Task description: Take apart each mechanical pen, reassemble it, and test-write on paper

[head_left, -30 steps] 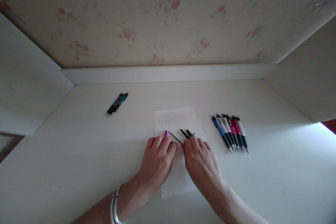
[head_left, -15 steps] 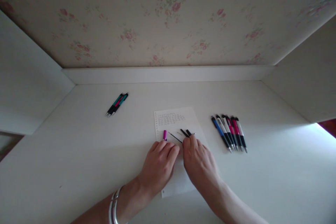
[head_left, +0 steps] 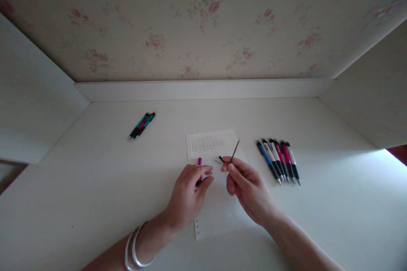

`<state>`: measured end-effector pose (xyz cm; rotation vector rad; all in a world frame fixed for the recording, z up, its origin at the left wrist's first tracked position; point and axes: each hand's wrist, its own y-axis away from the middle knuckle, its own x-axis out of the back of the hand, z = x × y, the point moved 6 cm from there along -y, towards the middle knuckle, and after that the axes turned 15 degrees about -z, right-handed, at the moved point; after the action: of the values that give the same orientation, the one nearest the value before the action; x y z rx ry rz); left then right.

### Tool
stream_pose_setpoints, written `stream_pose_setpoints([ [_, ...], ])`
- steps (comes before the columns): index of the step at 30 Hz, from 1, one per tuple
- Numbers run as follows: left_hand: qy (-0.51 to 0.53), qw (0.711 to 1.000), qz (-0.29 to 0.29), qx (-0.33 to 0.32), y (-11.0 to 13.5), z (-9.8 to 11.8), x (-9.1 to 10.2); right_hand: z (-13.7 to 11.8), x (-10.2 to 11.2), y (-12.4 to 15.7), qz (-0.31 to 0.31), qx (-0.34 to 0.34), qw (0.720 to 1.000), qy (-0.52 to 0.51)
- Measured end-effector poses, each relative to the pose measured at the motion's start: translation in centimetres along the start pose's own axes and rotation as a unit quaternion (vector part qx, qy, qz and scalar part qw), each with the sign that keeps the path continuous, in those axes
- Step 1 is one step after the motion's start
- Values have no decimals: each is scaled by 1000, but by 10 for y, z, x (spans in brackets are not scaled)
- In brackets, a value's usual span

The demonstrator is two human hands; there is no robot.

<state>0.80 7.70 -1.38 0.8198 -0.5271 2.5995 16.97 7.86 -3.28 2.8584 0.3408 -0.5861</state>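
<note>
My right hand (head_left: 246,184) pinches a thin dark pen refill (head_left: 235,151) between thumb and fingers, its tip pointing up and away over the sheet of paper (head_left: 216,216). My left hand (head_left: 190,188) hovers to the left with curved fingers, thumb and index tips a little apart; nothing clear shows between them. Partly hidden beneath it lies a magenta pen barrel (head_left: 199,161). A small black pen part (head_left: 221,159) is beside my right fingertips, partly covered by them. Handwritten lines fill the top of the paper.
To the right, several click pens (head_left: 278,161) in blue, white and pink with black grips lie side by side. A smaller group of teal and pink pens (head_left: 141,127) rests at the back left. White side panels and a floral-papered wall (head_left: 203,29) enclose the white desk (head_left: 111,186).
My right hand has turned over and lifted the refill off the paper, tilting it upward. My left hand has loosened from its closed pose and its fingers have parted.
</note>
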Motion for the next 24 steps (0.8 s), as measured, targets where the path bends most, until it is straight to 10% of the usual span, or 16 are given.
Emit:
stream_pose_setpoints([
  [24,47,999,1,26,2,-1,1,9,-1,-7,-39,-21,999,17],
])
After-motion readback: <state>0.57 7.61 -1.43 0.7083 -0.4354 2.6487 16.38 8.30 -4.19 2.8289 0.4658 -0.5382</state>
